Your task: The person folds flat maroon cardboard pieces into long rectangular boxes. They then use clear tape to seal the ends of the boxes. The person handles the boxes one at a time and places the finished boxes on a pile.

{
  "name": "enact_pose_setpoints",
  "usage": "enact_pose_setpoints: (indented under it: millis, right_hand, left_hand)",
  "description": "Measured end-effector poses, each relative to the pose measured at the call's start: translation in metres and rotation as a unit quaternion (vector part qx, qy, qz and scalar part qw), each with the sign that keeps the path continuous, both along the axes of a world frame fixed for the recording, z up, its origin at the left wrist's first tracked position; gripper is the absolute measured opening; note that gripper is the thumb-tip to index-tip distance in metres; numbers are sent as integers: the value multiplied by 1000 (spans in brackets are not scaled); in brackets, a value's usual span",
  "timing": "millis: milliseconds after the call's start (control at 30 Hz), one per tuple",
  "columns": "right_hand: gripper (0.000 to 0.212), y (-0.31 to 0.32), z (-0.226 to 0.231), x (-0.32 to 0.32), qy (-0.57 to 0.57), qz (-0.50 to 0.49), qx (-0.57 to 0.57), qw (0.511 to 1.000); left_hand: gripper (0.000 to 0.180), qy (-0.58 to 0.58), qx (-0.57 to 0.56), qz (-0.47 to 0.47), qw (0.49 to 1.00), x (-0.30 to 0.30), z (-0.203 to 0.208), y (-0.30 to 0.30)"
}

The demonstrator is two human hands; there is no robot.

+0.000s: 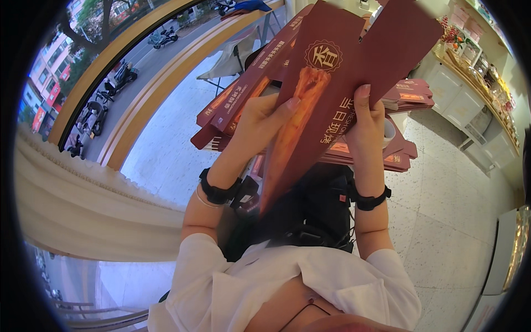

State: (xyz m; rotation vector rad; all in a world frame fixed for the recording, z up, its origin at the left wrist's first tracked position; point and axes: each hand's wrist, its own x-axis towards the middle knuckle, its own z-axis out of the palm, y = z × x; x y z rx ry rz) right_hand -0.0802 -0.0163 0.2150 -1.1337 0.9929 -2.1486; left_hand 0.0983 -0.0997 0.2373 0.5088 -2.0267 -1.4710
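A maroon cardboard food carton (332, 88), printed with gold lettering and a long baked pastry, is held up in front of my chest. Its far end splits into two panels that spread apart in a V. My left hand (257, 122) grips the left edge, thumb lying on the printed face. On the other side my right hand (365, 119) pinches the carton near its right edge, thumb up. Behind it, flat maroon cartons (243, 99) of the same kind lie in a pile to the left. More stacked cartons (406, 97) show to the right, near a white round object (389, 131), partly hidden.
A large window with a wooden frame (149, 83) and a cream curtain (94, 193) run along the left. A folding chair (229, 58) stands beyond the cartons. White cabinets (448, 88) with goods on top line the right. A black bag-like item (315, 205) sits below the carton.
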Motion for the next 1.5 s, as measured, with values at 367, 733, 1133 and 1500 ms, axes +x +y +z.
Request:
enact_pose_setpoints:
  millis: [367, 733, 1133, 1500]
  right_hand:
    - [48, 2, 16, -6, 13, -62, -15, 998]
    - [35, -1, -63, -17, -14, 79, -4, 997]
    - [70, 58, -93, -44, -25, 88, -81, 992]
    - [69, 91, -103, -78, -25, 76, -140, 987]
  left_hand:
    - [39, -21, -46, 15, 999, -8, -32, 3]
    - [28, -39, -82, 44, 995, -22, -20, -2]
    - [30, -33, -142, -19, 989, -34, -58, 35]
    - [36, -26, -143, -115, 983, -33, -84, 57]
